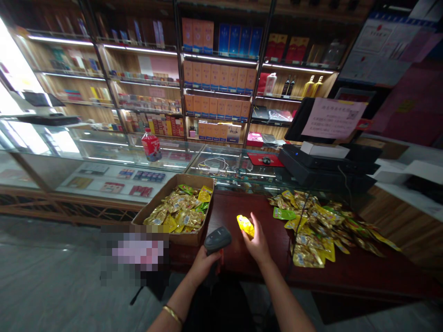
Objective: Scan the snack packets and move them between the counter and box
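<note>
My left hand [206, 263] is wrapped round the handle of a dark grey barcode scanner [218, 239], whose head points up and to the right. Above the dark red table [224, 210], my right hand [258, 240] grips a small yellow snack packet [245, 225] between thumb and fingers. Left of the scanner stands an open cardboard box [188, 237] holding many gold, yellow and green packets [180, 210]. To the right of my right hand lies a loose pile of similar packets [311, 230], with a dark cable crossing it.
Behind the table runs a glass counter [138, 159] bearing a red-labelled bottle [151, 145], a white cable [214, 163] and a mouse [266, 160] on a red mat. A monitor with a paper sign [332, 119] stands back right. Stocked shelves [218, 92] line the wall.
</note>
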### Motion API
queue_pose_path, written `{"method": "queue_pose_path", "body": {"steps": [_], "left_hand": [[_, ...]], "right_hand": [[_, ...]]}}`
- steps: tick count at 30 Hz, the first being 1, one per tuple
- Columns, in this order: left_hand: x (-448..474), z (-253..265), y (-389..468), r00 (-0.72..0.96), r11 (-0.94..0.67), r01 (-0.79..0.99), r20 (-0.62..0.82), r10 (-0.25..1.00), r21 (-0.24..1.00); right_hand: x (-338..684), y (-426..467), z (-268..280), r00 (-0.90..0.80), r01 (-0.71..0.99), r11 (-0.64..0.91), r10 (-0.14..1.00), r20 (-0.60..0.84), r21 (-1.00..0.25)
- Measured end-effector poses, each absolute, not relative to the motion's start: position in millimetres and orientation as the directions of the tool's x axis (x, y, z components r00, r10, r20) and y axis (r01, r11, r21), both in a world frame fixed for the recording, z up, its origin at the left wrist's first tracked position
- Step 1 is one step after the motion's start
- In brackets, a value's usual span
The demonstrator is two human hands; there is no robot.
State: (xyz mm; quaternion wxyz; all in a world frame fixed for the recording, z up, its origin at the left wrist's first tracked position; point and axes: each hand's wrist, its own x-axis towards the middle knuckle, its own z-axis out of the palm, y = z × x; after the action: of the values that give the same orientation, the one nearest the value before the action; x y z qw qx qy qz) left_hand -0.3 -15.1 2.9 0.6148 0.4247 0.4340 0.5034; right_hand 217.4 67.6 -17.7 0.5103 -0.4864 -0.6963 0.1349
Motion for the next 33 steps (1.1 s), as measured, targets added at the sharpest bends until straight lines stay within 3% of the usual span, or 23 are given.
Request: {"method": "queue_pose_path", "body": {"steps": [21, 24, 33], "left_hand": [[2.1, -0.6, -12.4, 0.069, 0.108, -0.187, -0.097, 0.993, 0.976], [1.9, 1.0, -12.5, 0.08, 0.11, -0.208, -0.095, 0.992, 0.972], [3.2, 7.7, -13.3, 0.081, 0.113, -0.221, -0.097, 0.992, 0.969]], "right_hand": [[216.6, 67.5, -14.1, -0.107, 0.503, 0.576, 0.782, 0.615, -0.645], [218.6, 69.9, -13.4, -0.106, 0.488, 0.53, 0.825, 0.555, -0.693], [227.5, 90.6, -34.0, 0.194, 0.201, 0.306, 0.919, 0.344, -0.931]]}}
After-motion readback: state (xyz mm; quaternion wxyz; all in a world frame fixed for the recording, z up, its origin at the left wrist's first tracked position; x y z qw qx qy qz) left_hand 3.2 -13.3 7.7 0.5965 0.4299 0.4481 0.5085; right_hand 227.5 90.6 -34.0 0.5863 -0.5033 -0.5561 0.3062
